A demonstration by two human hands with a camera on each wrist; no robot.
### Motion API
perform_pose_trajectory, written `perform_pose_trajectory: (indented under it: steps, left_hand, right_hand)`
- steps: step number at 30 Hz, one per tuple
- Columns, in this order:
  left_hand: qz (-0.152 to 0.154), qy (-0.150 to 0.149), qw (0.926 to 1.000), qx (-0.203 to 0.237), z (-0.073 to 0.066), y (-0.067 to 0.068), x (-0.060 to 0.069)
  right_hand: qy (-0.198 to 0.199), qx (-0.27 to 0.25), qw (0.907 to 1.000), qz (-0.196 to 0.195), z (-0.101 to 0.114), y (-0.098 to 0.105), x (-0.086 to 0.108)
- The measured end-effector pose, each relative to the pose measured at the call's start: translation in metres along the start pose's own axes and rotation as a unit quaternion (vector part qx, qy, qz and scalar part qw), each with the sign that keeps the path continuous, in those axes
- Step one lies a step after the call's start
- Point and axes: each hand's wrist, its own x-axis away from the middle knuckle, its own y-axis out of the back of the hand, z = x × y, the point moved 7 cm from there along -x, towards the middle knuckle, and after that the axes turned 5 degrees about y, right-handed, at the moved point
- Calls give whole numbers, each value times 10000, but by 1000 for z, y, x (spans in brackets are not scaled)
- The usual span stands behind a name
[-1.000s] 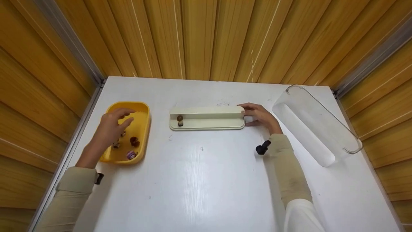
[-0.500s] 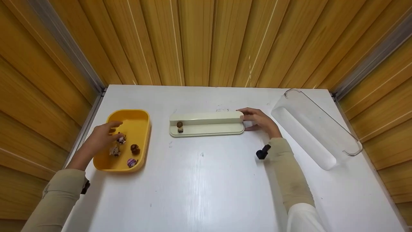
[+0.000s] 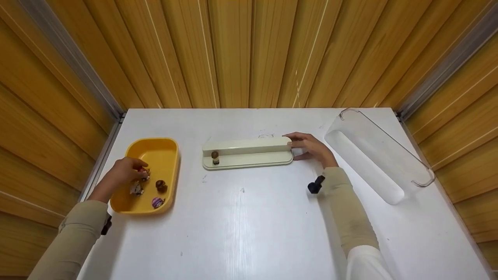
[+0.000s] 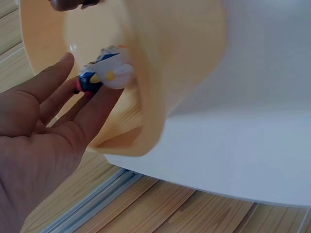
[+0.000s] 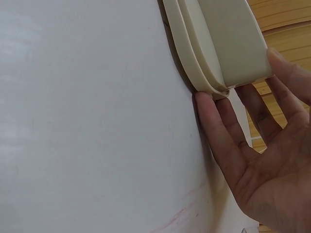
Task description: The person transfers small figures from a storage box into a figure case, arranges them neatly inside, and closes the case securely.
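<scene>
In the head view my left hand (image 3: pixel 124 171) reaches into the yellow tray (image 3: pixel 176 163), at a small red-and-white figurine (image 3: pixel 144 174) that it partly hides. From the left wrist, a white-and-blue figurine (image 4: pixel 112 68) lies against the fingers, the thumb tip apart from it. A white-and-grey figurine (image 3: pixel 136 189), a brown one (image 3: pixel 161 186) and a purple-striped one (image 3: pixel 157 202) lie in the tray. My right hand (image 3: pixel 317 149) touches the right end of a cream stepped stand (image 3: pixel 253 158) with nearly straight fingers. A brown-haired figurine (image 3: pixel 215 157) stands at its left end.
A transparent cover (image 3: pixel 365 155) lies slanted at the right of the white table (image 3: pixel 241 225). Wood-patterned panels (image 3: pixel 229 54) rise behind and at both sides. A black wrist camera (image 3: pixel 316 185) sits by the right sleeve.
My left hand has moved lower in the tray, down to a figurine. The right hand stays at the stand's end. The whole head view has shifted slightly.
</scene>
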Motion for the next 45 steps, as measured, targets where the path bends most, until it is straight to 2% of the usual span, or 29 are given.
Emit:
perform_pose_trajectory:
  steps: [6, 10, 15, 20, 25, 31, 35, 39, 45]
  left_hand:
    - [-305, -6, 9995, -71, 6, 1, -6]
    - [-318, 65, 9994, 81, 6, 1, -8]
    - [-314, 104, 9994, 69, 3, 3, -7]
    - [-337, 272, 9989, 156, 1, 4, -8]
    - [-439, 255, 9985, 197, 0, 0, -6]
    - [-514, 214, 9973, 488, 0, -3, -1]
    - [-804, 22, 9956, 479, -6, 1, 4]
    - [-1152, -172, 9921, 459, -15, 13, 9]
    - [-1613, -496, 9843, 511, -37, 31, 20]
  right_hand:
    - [-81, 89, 9999, -6, -2, 0, 0]
    - [-85, 68, 9999, -54, -1, 3, 2]
    - [-60, 19, 10000, -29, 0, 3, 3]
    - [-9, 31, 10000, -64, 3, 5, 4]
    - [-47, 67, 10000, -46, 1, 6, 3]
    - [-88, 33, 9999, -61, -2, 4, 2]
    - [-100, 45, 9999, -41, -2, 2, 1]
    - [-80, 59, 10000, 2, -1, 1, 1]
    - [-73, 3, 10000, 36, -1, -1, -1]
